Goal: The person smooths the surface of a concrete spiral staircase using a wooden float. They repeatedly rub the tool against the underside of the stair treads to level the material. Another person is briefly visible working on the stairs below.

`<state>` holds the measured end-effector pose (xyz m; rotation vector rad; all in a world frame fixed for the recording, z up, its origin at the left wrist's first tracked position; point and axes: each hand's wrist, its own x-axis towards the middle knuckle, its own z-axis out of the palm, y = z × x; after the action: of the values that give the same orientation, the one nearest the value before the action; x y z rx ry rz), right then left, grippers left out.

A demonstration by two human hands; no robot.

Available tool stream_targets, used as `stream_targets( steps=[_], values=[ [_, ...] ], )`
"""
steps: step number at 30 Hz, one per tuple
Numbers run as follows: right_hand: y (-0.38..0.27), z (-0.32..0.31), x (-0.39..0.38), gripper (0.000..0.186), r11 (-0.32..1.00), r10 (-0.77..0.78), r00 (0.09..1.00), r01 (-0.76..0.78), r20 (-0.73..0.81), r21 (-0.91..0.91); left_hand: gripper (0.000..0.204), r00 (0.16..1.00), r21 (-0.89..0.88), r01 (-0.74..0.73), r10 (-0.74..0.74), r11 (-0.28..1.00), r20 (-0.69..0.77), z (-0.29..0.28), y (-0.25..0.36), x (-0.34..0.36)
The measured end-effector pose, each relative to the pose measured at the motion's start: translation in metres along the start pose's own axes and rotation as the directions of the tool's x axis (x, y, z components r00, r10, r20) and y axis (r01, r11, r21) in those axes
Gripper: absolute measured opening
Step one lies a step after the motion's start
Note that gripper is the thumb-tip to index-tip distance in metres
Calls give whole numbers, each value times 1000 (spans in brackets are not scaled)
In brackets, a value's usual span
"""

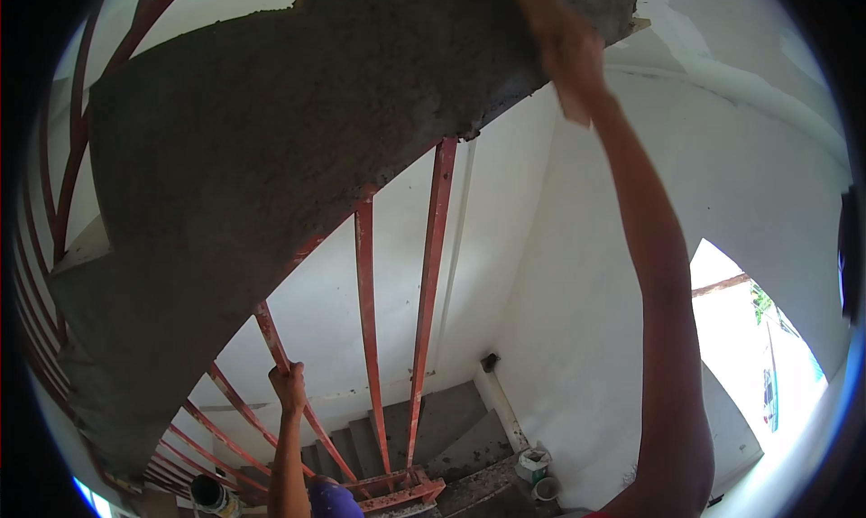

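Observation:
My right hand (566, 44) is raised high against the lower edge of the rough grey cement underside of a staircase (271, 157). It is blurred and seems to grip a pale flat tool (575, 110), whose corner shows below the palm. My left hand (289, 387) is lower down, closed around a slanted red metal railing bar (271, 337). More red upright bars (428, 274) run down from the cement edge.
White walls (577, 337) enclose the stairwell. Grey steps (451, 428) lie far below, with small buckets (534, 468) on them and another bucket (212, 495) at lower left. A purple cap (332, 502) of a person shows at the bottom. A bright doorway (749, 356) opens at right.

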<state>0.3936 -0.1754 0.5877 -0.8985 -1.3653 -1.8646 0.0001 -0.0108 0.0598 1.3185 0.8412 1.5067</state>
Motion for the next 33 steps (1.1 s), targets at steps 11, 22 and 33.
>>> stream_targets(
  steps=[11,22,33],
  values=[
    [-73,-15,-14,52,951,-231,966,200,114,236,24,998,34,21,-18,999,-68,-8,2,-6],
    [-45,-9,32,33,890,-358,933,347,-18,295,28,999,12,6,-6,1000,-39,-1,-14,1],
    [-71,-17,3,31,904,-374,904,306,207,299,28,999,1,-5,5,1000,-54,-7,-7,-3]
  ],
)
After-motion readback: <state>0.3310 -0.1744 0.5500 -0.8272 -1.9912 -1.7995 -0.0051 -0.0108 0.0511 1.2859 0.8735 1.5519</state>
